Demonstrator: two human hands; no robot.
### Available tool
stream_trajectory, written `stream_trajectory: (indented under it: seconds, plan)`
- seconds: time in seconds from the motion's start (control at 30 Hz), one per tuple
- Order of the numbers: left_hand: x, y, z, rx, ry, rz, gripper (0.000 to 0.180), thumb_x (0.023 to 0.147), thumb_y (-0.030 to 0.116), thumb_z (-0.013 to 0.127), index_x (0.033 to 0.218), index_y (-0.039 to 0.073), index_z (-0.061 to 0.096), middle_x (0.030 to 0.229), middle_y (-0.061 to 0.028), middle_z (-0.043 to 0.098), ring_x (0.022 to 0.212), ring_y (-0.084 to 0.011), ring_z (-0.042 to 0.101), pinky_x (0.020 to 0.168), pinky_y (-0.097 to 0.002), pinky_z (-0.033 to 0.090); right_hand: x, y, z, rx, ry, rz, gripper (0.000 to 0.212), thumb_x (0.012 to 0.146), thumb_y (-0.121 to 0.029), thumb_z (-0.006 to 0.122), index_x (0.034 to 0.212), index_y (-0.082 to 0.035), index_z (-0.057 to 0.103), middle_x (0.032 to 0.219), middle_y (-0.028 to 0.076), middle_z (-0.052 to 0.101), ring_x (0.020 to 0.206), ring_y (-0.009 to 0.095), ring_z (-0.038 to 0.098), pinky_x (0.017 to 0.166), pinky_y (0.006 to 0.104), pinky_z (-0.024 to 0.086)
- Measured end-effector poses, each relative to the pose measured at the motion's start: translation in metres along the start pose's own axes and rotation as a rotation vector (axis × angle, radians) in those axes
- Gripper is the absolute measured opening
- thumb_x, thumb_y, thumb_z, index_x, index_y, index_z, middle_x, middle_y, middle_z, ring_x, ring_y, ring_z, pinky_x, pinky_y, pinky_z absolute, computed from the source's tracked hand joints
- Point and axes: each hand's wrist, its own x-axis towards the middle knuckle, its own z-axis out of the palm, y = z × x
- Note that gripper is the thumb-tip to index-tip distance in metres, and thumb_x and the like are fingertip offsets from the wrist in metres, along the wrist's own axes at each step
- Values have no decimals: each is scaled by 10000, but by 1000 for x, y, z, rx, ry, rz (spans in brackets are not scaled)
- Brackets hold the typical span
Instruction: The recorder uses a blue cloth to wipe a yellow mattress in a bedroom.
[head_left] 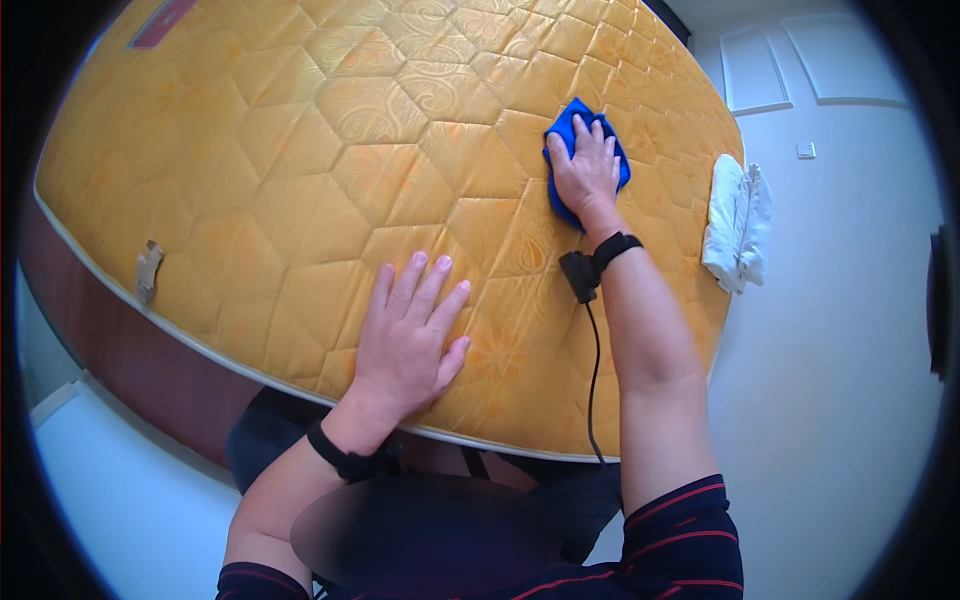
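Observation:
A yellow-orange quilted mattress (300, 190) with pale piping along its edge fills most of the head view. My left hand (405, 335) rests flat near the mattress's front edge, fingers spread, holding nothing. Farther off to the right, my right hand (588, 175) lies palm down over a blue cloth (563, 200) and presses it against the quilting. Its fingers are stretched out and apart. The palm hides the middle of the cloth. Black straps circle both wrists; a small black device (578, 275) with a cable hangs by the right one.
Folded white fabric (735, 225) sits at the mattress's right edge, beside the white wall (800, 300). A torn brownish patch (149, 272) shows near the left front edge. Below the mattress runs a reddish-brown base (150, 365). The black cable (596, 380) trails toward my body.

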Motion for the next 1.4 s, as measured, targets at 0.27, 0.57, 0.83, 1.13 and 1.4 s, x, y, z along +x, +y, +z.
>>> stream_trajectory:
  seconds: [0.27, 0.57, 0.83, 1.13, 1.4]
  plan:
    - [-3, -6, 3, -22, -80, -39, 680, 905, 366, 789, 1538, 162, 643, 1719, -147, 474, 1638, -392, 348, 1335, -629, 215, 112, 32, 24, -111, 83, -14, 852, 1051, -751, 478, 1717, -221, 437, 1809, 172, 329, 1653, 469, 288, 1331, 622, 221]
    - [2, -2, 10, -15, -30, -68, 677, 871, 344, 756, 1514, 185, 616, 1700, -130, 474, 1634, -371, 353, 1337, -631, 227, 182, 9, 28, -133, 7, 145, 829, 1048, -762, 445, 1741, -310, 387, 1844, 74, 281, 1675, 401, 280, 1341, 616, 194]
    - [3, 3, 14, 13, 38, -57, 647, 857, 349, 745, 1466, 163, 634, 1666, -141, 494, 1615, -375, 364, 1334, -631, 234, 92, -13, 27, -45, 24, -107, 703, 1084, -601, 499, 1695, -255, 454, 1808, 144, 340, 1634, 455, 341, 1310, 664, 254]
    - [4, 2, 9, -12, 198, -38, 470, 904, 288, 746, 1331, 94, 717, 1510, -164, 631, 1500, -371, 498, 1297, -594, 322, -101, -50, -1, 2, -1, -135, 692, 1078, -503, 559, 1685, -185, 463, 1780, 200, 361, 1638, 475, 299, 1303, 691, 236]
    - [3, -9, 6, -109, 335, -39, 383, 937, 247, 741, 1281, 76, 749, 1377, -156, 723, 1417, -366, 585, 1263, -575, 380, -268, -68, -21, 42, -9, -247, 728, 1055, -492, 635, 1666, -128, 479, 1782, 247, 318, 1648, 517, 224, 1305, 706, 171]
